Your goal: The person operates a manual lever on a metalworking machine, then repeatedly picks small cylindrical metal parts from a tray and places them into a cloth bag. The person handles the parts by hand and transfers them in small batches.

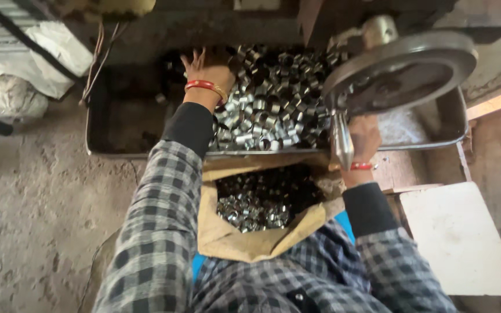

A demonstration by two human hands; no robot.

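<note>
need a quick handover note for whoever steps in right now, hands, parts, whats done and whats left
Left hand: reaching into the metal tray, fingers spread, resting on the pile of shiny metal rings. Whether it holds any cannot be seen.
Right hand: at the tapered handle hanging from the machine's handwheel; grip partly hidden.
Brown sack: open below the tray, at the person's lap, partly filled with the same rings.
Done: some rings are in the sack.
Left: a big heap is in the tray.
</note>
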